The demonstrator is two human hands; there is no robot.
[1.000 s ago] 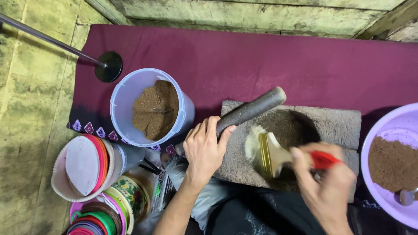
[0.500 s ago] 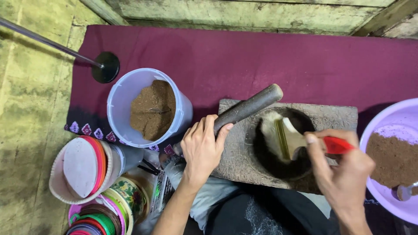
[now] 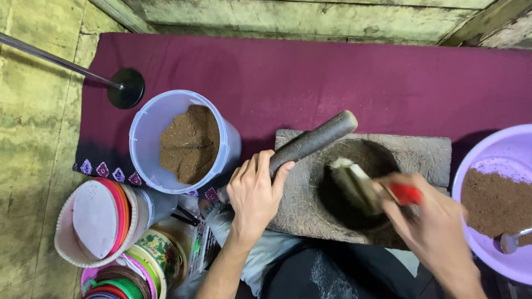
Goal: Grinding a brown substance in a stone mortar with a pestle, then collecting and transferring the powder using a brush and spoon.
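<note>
Red-handled brush (image 3: 370, 190) in right hand (image 3: 438, 232)

Left hand: the left hand (image 3: 256, 196) grips the lower end of a dark stone pestle (image 3: 313, 142), which lies slanted across the mortar's left rim.
Right hand: the right hand (image 3: 438, 224) holds a red-handled brush (image 3: 368, 185), bristles down in the bowl.
Mortar: a grey stone mortar (image 3: 421, 155) with a round hollow sits on a maroon cloth (image 3: 332, 77).
Left side: a clear bucket (image 3: 145, 130) holds brown powder; stacked coloured lids (image 3: 105, 216) lie below it.
Right edge: a purple basin (image 3: 493, 155) holds brown powder and a spoon (image 3: 512, 241).
</note>
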